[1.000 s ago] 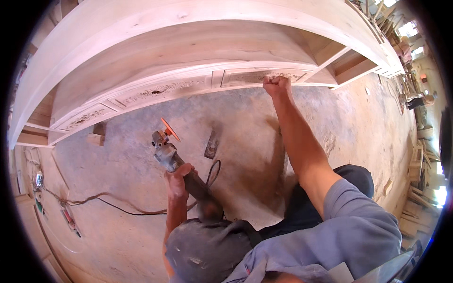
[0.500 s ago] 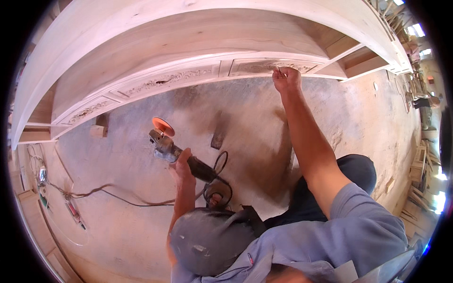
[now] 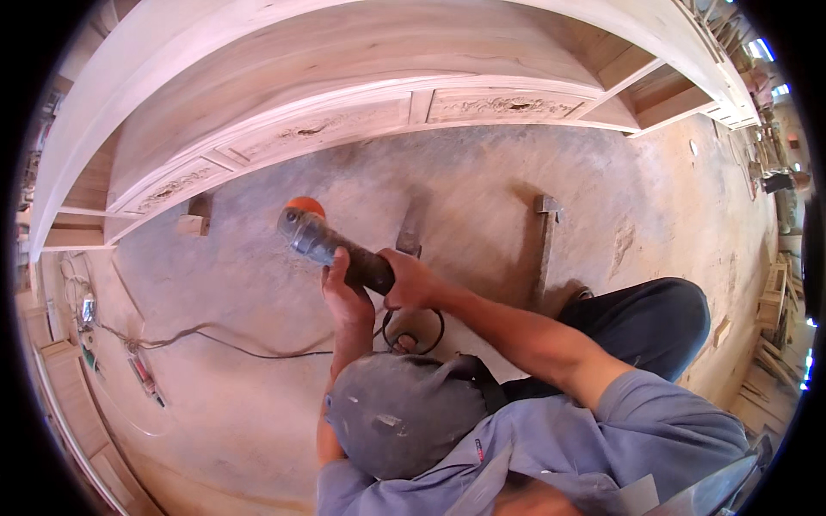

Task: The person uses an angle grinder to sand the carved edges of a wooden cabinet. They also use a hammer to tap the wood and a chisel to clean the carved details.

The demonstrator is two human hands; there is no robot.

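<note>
My two hands hold an angle grinder (image 3: 331,245) with an orange disc (image 3: 307,205) at its far end. My left hand (image 3: 348,301) supports the grinder's body from below, thumb up along its side. Wrapped around the rear handle is my right hand (image 3: 413,279). The disc is tipped away and partly hidden behind the grinder's head, apart from the pale wooden cabinet (image 3: 344,103) beyond. Carved relief panels (image 3: 512,107) run along the cabinet's front. A black cord (image 3: 439,331) loops below the handle.
A small wooden block (image 3: 194,225) rests under the cabinet's left part. A long narrow bar (image 3: 546,236) lies right of my hands. On the left floor are a trailing cable (image 3: 232,344) and a red tool (image 3: 142,374). Wood pieces (image 3: 766,370) are piled at far right.
My right hand has come down from the carved panel to the grinder's rear handle. The grinder has turned, so less of its orange disc shows.
</note>
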